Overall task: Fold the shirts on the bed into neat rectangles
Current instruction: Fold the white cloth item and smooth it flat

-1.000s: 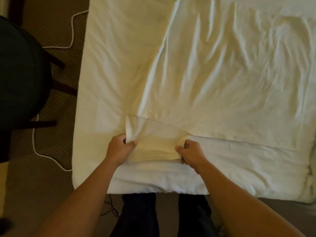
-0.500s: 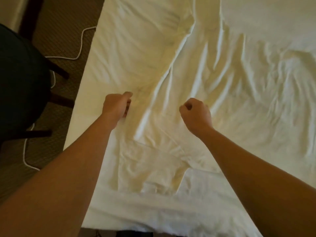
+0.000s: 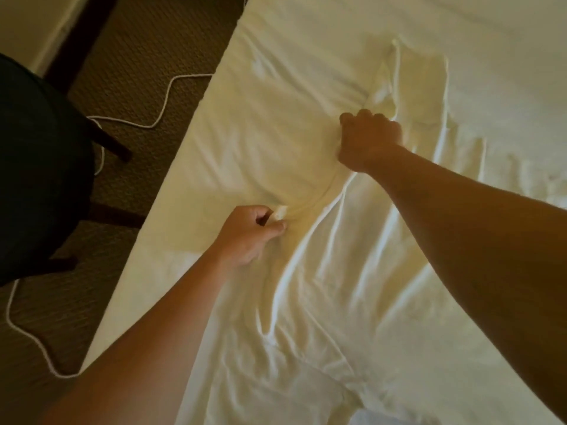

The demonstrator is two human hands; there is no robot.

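Mid first fold: left hand [image 3: 250, 233] pinches shirt [image 3: 352, 256] edge, right hand [image 3: 369, 139] fisted in cloth beyond it; next probably needs carrying both grips across together.

Bed [image 3: 214, 142] covered in white sheeting, filling centre and right of frame. Pale cream shirt [image 3: 337, 256] spread wrinkled across it, lower centre to upper right.

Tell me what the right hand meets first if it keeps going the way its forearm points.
The bunched fold of the shirt just beyond the right hand, which grips that cloth; past it only bed, though depth is unclear.
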